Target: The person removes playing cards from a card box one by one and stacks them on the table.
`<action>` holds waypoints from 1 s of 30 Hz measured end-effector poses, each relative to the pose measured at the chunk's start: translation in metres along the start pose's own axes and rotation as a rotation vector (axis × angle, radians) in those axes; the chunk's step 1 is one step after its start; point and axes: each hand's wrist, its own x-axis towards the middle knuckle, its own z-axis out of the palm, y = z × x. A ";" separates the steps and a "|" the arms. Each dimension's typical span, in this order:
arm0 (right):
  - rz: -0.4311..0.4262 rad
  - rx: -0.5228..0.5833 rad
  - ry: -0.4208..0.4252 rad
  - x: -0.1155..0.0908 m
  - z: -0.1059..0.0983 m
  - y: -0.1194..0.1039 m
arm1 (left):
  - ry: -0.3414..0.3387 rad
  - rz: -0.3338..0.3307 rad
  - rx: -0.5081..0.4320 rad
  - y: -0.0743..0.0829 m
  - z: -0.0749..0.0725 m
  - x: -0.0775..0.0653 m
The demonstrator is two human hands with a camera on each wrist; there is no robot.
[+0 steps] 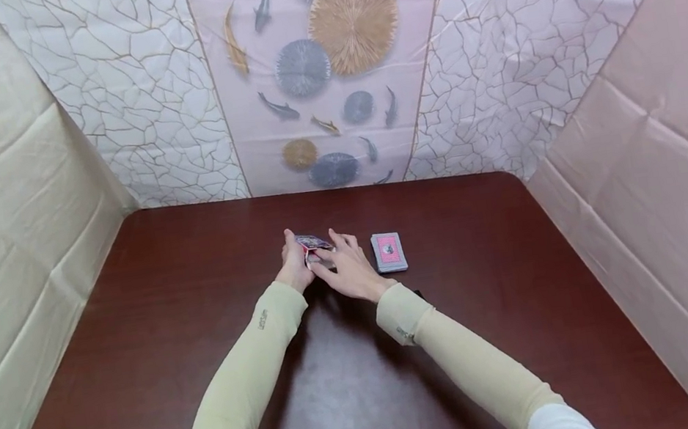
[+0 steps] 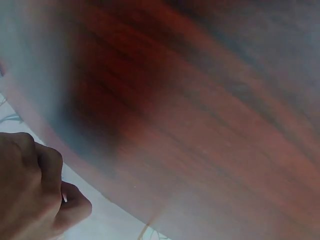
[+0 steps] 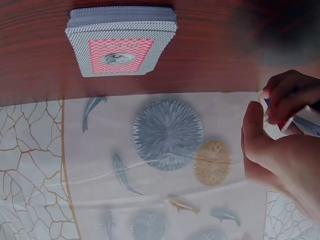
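Observation:
In the head view, my left hand (image 1: pixel 293 263) grips a small playing card box (image 1: pixel 313 242) above the table, its thumb along the left side. The box has a dark printed face, with red and white showing at its raised edges. My right hand (image 1: pixel 352 270) reaches across to the box from the right, thumb and fingers at its open end. The right wrist view shows the right hand (image 3: pixel 280 155) close round the box's white and red edge. Curled fingers of the left hand (image 2: pixel 30 190) appear in the left wrist view; the box is hidden there.
A squared deck of cards (image 1: pixel 389 252) with pink and grey backs lies just right of the right hand. The brown table (image 1: pixel 192 267) has a patterned curtain (image 1: pixel 314 100) behind it and pale cloth walls (image 1: pixel 659 182) at both sides.

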 end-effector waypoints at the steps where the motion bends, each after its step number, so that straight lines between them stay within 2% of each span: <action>1: -0.016 0.005 0.015 -0.001 0.001 -0.001 | 0.010 -0.013 -0.021 -0.004 -0.013 0.022; 4: -0.067 0.009 0.083 -0.007 0.003 0.000 | -0.011 -0.045 -0.068 -0.017 -0.046 0.076; 6: -0.102 0.004 0.142 -0.009 0.005 -0.001 | -0.024 -0.060 -0.089 -0.020 -0.059 0.095; 7: -0.114 0.010 0.163 -0.010 0.004 -0.001 | -0.026 -0.061 -0.098 -0.020 -0.061 0.096; 9: -0.128 0.027 0.187 -0.011 0.004 -0.002 | -0.010 -0.052 -0.094 -0.015 -0.055 0.083; 11: -0.124 0.051 0.183 -0.012 0.004 -0.004 | 0.032 -0.034 -0.083 -0.006 -0.039 0.053; 13: -0.103 0.076 0.161 -0.011 0.003 -0.006 | 0.063 -0.012 -0.052 0.004 -0.016 0.011; 14: -0.090 0.080 0.150 -0.011 0.003 -0.007 | 0.080 -0.007 -0.041 0.012 0.002 -0.027; 16: -0.065 0.090 0.136 -0.011 0.002 -0.009 | 0.110 0.003 -0.010 0.021 0.025 -0.073; 19: -0.047 0.094 0.138 -0.010 0.003 -0.012 | 0.135 0.023 0.036 0.031 0.046 -0.118; 20: -0.047 0.098 0.146 -0.009 0.003 -0.013 | 0.151 0.034 0.047 0.033 0.049 -0.125; 21: -0.049 0.098 0.152 -0.008 0.004 -0.014 | 0.164 0.053 0.066 0.031 0.046 -0.114; 24: -0.057 0.103 0.167 -0.007 0.004 -0.016 | 0.186 0.074 0.059 0.034 0.054 -0.125; 28: -0.055 0.093 0.159 -0.011 0.002 -0.019 | 0.191 0.093 0.039 0.032 0.054 -0.127; 30: -0.041 0.084 0.147 -0.014 0.001 -0.019 | 0.186 0.122 0.061 0.025 0.047 -0.118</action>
